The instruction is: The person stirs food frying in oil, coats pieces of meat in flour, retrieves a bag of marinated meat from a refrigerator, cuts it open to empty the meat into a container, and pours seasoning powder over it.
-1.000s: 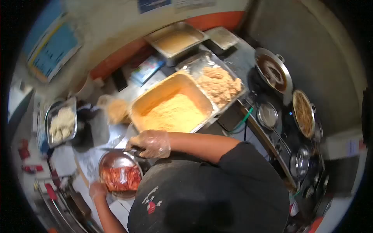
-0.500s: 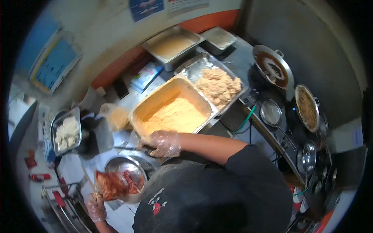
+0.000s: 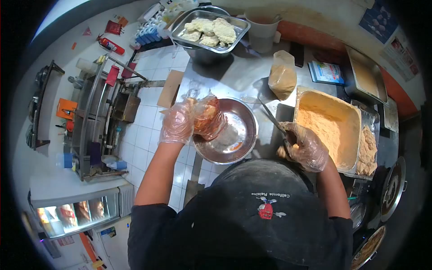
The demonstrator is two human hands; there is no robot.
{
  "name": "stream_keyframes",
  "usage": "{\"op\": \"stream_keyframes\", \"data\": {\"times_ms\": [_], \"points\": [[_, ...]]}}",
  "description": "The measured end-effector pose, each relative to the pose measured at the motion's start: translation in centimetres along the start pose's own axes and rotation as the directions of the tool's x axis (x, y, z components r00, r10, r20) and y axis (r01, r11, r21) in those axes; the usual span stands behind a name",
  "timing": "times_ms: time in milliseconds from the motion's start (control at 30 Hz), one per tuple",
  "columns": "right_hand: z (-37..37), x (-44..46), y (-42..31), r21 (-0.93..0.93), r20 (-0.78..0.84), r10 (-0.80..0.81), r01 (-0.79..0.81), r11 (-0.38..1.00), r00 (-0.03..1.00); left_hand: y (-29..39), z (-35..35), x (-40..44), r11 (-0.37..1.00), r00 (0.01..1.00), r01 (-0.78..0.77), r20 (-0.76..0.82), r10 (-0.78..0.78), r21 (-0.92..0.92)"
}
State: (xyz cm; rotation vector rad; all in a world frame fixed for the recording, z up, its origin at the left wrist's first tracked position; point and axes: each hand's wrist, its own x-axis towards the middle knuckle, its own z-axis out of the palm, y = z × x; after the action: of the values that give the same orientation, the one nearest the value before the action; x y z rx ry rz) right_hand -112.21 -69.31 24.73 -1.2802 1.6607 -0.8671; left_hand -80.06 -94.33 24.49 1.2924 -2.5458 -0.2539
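Note:
In a clear plastic glove, my left hand (image 3: pixel 178 122) grips a plastic bag of red-brown meat (image 3: pixel 208 118) over the left rim of a steel bowl (image 3: pixel 236 130). The inside of the bowl shows bare, shiny metal. My right hand (image 3: pixel 306 146), gloved too and crusted with flour, is closed around the handles of dark scissors (image 3: pixel 272 116), whose blades point up and left. It is just left of a deep tray of orange-yellow flour (image 3: pixel 324 126).
Behind the bowl stand a tray of pale coated pieces (image 3: pixel 210 32), a bag of brown powder (image 3: pixel 282 76) and a white bucket (image 3: pixel 261 33). Coated pieces (image 3: pixel 367 150) lie right of the flour. Pans (image 3: pixel 392 191) are at far right, a metal rack (image 3: pixel 96 121) at left.
The view has swung left. My left hand has lifted the meat bag from inside the bowl to above its rim. My right hand still holds the scissors.

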Motion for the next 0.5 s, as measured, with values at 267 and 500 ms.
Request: {"op": "stream_keyframes", "data": {"times_ms": [267,500], "points": [[0.1,1.8,-2.2,-0.419,0.11,-0.078,0.118,0.9,0.991,7.3,-1.6,1.2,0.95,0.99,-0.102,0.127,0.067,0.296],[0.1,1.6,-1.7,-0.481,0.105,-0.104,0.142,0.865,0.989,6.3,-0.4,2.9,0.97,0.884,-0.243,0.408,0.229,-0.018]]}}
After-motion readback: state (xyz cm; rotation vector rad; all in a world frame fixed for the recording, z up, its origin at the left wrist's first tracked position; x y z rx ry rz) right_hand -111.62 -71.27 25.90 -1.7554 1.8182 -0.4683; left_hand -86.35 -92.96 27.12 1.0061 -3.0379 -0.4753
